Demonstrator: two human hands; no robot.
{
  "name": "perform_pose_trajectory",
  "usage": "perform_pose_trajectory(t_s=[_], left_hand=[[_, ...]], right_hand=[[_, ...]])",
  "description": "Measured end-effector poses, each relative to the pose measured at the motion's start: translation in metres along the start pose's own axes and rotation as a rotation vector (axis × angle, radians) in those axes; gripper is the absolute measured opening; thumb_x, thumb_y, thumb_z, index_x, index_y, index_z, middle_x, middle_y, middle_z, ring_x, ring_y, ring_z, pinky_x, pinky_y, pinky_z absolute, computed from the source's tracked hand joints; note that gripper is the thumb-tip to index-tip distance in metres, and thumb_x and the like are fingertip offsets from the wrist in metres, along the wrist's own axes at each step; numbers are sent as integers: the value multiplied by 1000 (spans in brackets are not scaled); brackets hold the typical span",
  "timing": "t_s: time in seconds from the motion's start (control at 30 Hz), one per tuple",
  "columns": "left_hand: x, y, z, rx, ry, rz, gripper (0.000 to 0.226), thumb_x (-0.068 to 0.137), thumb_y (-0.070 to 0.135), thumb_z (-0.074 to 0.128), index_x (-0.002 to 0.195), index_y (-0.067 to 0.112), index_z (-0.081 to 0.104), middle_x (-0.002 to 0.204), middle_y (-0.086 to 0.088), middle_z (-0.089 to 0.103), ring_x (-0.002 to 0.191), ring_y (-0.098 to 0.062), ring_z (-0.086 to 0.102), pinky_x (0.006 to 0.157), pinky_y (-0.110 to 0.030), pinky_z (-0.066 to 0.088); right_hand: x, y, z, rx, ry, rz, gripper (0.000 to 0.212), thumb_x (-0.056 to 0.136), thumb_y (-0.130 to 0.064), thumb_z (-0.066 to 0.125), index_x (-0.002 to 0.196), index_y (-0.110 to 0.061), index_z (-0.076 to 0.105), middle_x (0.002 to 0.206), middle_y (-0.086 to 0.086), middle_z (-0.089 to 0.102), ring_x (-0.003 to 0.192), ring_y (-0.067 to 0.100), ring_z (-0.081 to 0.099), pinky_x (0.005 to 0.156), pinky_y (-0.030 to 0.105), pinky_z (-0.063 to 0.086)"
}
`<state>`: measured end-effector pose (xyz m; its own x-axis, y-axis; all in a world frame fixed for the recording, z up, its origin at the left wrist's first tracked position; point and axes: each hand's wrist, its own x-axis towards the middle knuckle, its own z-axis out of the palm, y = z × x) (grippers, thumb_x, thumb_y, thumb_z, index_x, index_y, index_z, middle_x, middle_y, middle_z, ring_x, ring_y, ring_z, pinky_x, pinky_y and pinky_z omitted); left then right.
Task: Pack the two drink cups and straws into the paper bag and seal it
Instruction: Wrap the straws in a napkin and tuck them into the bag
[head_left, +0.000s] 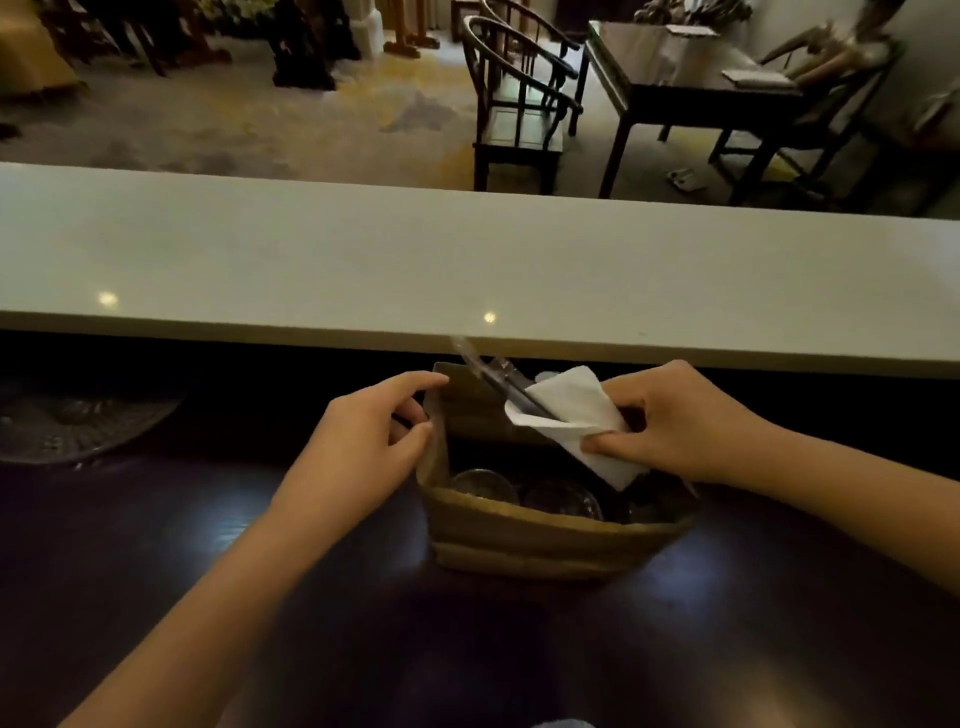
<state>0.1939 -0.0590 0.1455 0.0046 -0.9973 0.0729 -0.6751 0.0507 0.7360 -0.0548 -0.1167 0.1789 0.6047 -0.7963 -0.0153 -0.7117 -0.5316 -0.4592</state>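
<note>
A brown paper bag stands open on the dark counter. Inside it I see the clear lids of two drink cups, side by side. My left hand pinches the bag's left rim and holds the mouth open. Over the bag's right side, my right hand grips a folded white napkin together with wrapped dark straws. The straws slant up and to the left past the bag's back wall, their clear wrapper ends blurred.
A long pale raised ledge runs across just behind the bag. A round woven mat lies at the far left of the dark counter. Beyond the ledge stand wooden chairs and a dark table.
</note>
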Motion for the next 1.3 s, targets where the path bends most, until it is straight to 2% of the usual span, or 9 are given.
perform_pose_trajectory(t_s=[0.07,0.17,0.3,0.5,0.63,0.77,1.07,1.2,1.3], left_hand=[[2,-7,0,-24,21,-2,40,83,6,60,114,31,61,80,6,63,66,-9,62,66,-12,49],[1,-11,2,-55,43,13,37,81,2,62,107,28,64,76,7,62,67,-12,62,65,-12,48],[-2,-13,0,-70,50,15,38,80,1,62,108,26,64,75,6,65,68,-9,63,69,-15,50],[-4,-15,6,-117,58,20,44,80,-3,60,114,24,62,77,4,64,67,-12,63,70,-24,53],[-8,-15,7,-133,61,19,43,80,-2,60,111,27,64,76,6,65,68,-12,63,66,-19,52],[-9,-19,7,-134,75,8,40,80,-1,60,109,26,65,79,6,66,71,-12,64,67,-17,51],[-6,-20,9,-186,96,0,38,80,0,62,106,27,66,77,6,67,69,-12,64,63,-13,50],[-5,-21,9,-216,100,-7,41,79,0,63,101,35,65,76,5,67,68,-12,65,64,-16,51],[-5,-20,9,-240,95,3,44,79,0,63,96,41,63,77,3,68,70,-14,66,67,-17,53]], right_hand=[[-3,-4,1,20,-34,-30,12,75,-23,70,81,-13,71,71,-1,67,69,10,57,54,19,41],[3,-8,12,22,-269,28,19,77,-26,68,95,-19,70,86,-8,69,76,6,61,66,15,48],[34,-1,28,-70,-404,98,19,77,-25,69,94,-20,68,73,-16,59,64,0,53,56,12,39],[62,11,64,-119,-579,117,21,77,-19,69,97,-11,66,96,6,69,78,12,55,59,15,40],[85,18,70,-43,-747,171,29,78,-18,69,105,-10,64,110,9,66,98,20,59,81,28,48],[99,23,80,-55,-867,182,30,79,-17,68,107,-11,62,113,8,64,101,19,57,82,26,46],[99,31,104,-301,-777,191,33,79,-18,67,109,-6,58,114,13,61,89,22,53,72,29,41],[94,31,111,-322,-718,220,41,79,-20,68,114,-7,54,119,11,57,104,25,55,76,29,42],[92,26,103,-307,-761,280,46,79,-27,68,118,-8,52,120,10,57,103,23,54,81,30,44]])
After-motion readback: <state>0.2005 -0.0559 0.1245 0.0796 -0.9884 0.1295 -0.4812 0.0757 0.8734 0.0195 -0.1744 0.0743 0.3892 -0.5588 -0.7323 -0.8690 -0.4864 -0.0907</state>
